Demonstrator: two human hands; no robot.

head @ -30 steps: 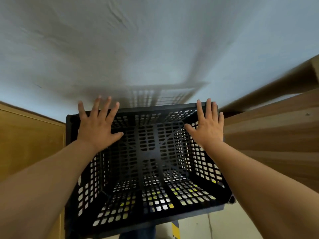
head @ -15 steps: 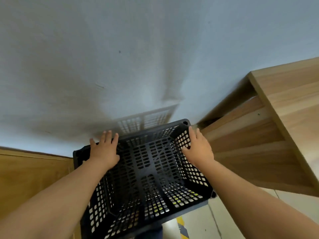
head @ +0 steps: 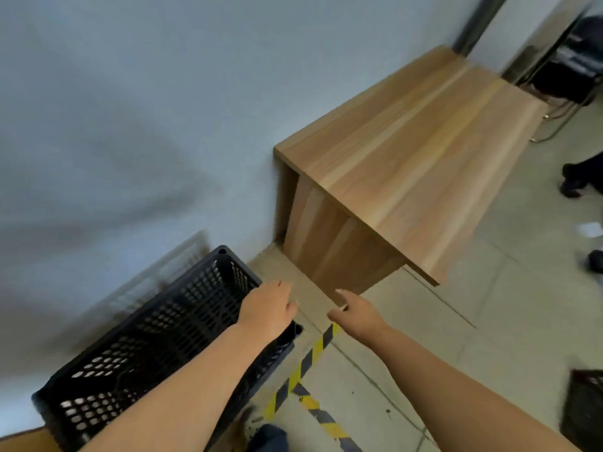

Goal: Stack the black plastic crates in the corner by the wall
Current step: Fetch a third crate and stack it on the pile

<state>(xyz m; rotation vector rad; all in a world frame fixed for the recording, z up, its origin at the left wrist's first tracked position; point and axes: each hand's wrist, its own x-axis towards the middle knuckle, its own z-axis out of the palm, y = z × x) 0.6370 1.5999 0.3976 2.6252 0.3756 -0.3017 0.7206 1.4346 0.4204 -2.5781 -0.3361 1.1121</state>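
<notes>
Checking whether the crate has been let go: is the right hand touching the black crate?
No, the right hand hangs open over the floor, clear of the black crate.

- Black crate (head: 156, 340) against the wall (head: 130, 109)
- Left hand (head: 269, 313) over its near right corner
- Right hand (head: 357, 313) open, apart, above the floor (head: 424, 353)
- Wooden desk (head: 417, 151) to the right

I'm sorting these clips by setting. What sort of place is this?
Probably a workshop or storeroom with office furniture: yellow-black hazard tape on a tiled floor, a black plastic crate against a plain wall, and a bare wooden desk.
</notes>
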